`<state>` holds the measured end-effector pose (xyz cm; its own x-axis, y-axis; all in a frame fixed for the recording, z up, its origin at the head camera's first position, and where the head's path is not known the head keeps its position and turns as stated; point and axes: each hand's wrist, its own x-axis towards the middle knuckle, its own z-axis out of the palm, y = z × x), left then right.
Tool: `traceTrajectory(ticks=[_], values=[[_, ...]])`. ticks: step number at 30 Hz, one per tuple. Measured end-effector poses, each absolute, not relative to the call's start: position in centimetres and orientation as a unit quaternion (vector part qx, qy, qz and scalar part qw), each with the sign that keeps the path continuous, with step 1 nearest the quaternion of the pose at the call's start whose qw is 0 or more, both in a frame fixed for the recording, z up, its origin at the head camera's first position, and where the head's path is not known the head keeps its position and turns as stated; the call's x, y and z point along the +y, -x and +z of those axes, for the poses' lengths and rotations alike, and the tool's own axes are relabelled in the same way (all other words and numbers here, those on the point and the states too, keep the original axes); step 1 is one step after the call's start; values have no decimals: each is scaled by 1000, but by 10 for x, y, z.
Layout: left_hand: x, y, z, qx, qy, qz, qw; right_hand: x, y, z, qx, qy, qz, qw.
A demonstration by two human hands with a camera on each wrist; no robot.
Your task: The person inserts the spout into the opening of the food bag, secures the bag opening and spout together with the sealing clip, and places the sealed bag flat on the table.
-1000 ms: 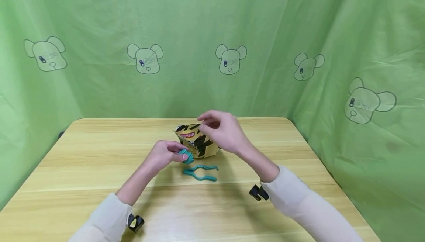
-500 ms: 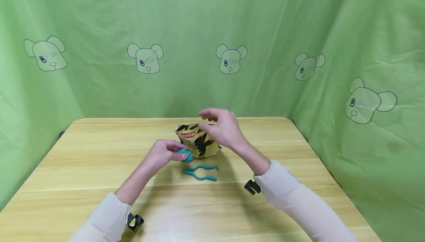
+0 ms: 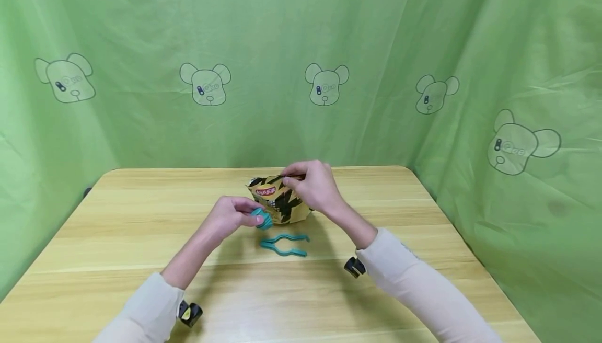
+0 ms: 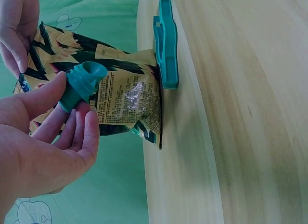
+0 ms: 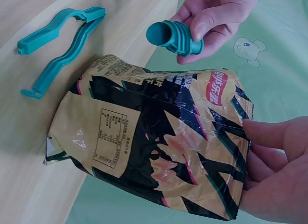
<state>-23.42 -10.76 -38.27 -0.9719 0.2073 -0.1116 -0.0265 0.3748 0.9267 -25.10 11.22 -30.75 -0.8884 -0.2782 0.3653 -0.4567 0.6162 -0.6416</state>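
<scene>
My left hand [image 3: 229, 218] pinches a teal ribbed spout piece [image 5: 174, 37] between thumb and fingers, its round mouth showing in both wrist views. Just behind it stands a gold and black chip bag [image 3: 282, 204], upright on the table. The bag's top edge is pinched by my right hand [image 3: 314, 185], thumb on the near side and fingers on the far side; part of these fingers is hidden by the bag in the right wrist view. In front of the bag lies a teal bag clip [image 3: 285, 245], its two arms spread apart and pointing right.
The wooden table [image 3: 117, 217] carries the bag and clip near its middle. A green curtain [image 3: 263, 29] with mouse-like drawings hangs behind and on the sides. Black wrist devices [image 3: 190, 313] sit below both sleeves.
My right hand has come down slightly, and its thumb and fingers have closed on the bag's top edge. The left hand has shifted slightly left with the spout piece. The clip stays put.
</scene>
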Motion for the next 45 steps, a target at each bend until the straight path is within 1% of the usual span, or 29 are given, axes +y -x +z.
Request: traceTrajectory(ticks=[7, 13, 17, 24, 29, 39, 45], values=[[-110, 235, -380, 820, -55, 560, 106, 112, 254, -312, -886, -205, 395, 131], [-118, 238, -371, 818, -75, 562, 97, 111, 256, -314, -887, -203, 389, 146], [-126, 240, -355, 819, -92, 560, 90, 111, 256, -314, -886, -201, 391, 147], [-135, 239, -320, 827, -102, 544, 94, 111, 256, -314, -886, -195, 394, 145], [-138, 244, -305, 820, -103, 558, 68, 111, 257, -314, -886, -196, 396, 142], [-139, 257, -298, 833, -82, 547, 21, 112, 258, -313, -884, -201, 402, 128], [-138, 261, -300, 836, -76, 544, 22, 112, 258, -313, -885, -200, 401, 124]])
